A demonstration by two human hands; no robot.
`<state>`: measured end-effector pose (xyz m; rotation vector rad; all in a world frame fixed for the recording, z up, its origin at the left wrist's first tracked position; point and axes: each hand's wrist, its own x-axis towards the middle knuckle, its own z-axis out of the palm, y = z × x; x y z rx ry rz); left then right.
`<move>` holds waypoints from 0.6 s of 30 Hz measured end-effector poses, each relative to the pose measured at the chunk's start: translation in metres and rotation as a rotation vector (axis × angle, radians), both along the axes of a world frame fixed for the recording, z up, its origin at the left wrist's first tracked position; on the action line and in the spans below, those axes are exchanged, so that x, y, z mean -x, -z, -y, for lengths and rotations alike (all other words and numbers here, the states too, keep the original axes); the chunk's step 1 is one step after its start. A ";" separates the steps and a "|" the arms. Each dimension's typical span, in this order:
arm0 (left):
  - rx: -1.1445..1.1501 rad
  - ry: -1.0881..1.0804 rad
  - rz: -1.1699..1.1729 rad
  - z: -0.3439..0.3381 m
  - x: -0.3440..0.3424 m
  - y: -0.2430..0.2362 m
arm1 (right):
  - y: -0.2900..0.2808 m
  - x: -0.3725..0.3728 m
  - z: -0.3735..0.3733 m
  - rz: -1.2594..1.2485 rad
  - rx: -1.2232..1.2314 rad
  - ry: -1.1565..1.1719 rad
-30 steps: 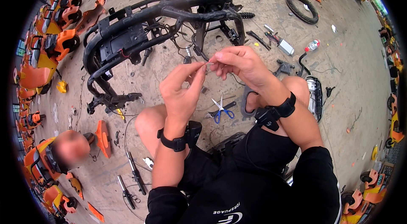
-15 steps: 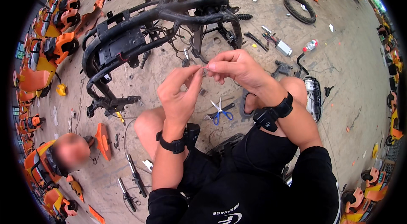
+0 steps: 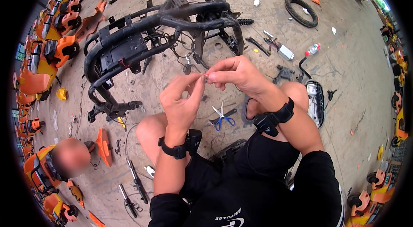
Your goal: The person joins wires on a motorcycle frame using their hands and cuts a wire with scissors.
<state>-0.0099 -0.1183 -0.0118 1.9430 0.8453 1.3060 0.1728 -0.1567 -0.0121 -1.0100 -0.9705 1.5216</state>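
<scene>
My left hand [image 3: 181,100] and my right hand [image 3: 241,75] meet fingertip to fingertip in front of me. Both are closed in a pinch on something tiny between them, too small and too covered by the fingers to make out. Just beyond them stands a black scooter frame [image 3: 189,20] of bent tubes, with cables hanging inside it. Blue-handled scissors [image 3: 222,116] lie with blades apart on the floor below my hands, next to a dark flat tool [image 3: 229,113].
Two shock absorbers [image 3: 137,179] [image 3: 127,200] lie at lower left. To the right are a silver box with wires [image 3: 285,52], a bottle [image 3: 312,49] and a black bent tube [image 3: 303,69]. A tyre [image 3: 302,12] lies farther off. Orange-yellow scooters [image 3: 39,81] line the left side.
My hands keep their pinch, fingertips slightly closer together. The whole scene sits a little lower and shifted in the picture. Nothing has visibly been let go.
</scene>
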 end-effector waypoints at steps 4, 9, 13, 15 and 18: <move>0.006 0.003 -0.004 0.000 0.000 0.000 | -0.001 0.001 0.000 0.009 0.002 0.004; 0.002 -0.003 -0.026 0.000 0.001 -0.002 | -0.001 0.000 0.000 0.007 0.007 -0.004; -0.019 0.010 -0.026 -0.001 0.001 0.001 | -0.002 -0.003 0.000 0.000 0.007 -0.010; -0.044 0.015 -0.032 -0.001 0.001 0.002 | -0.003 -0.004 0.000 -0.051 0.027 -0.009; -0.063 0.013 -0.038 -0.001 0.000 0.002 | -0.003 -0.005 0.000 -0.069 0.030 -0.002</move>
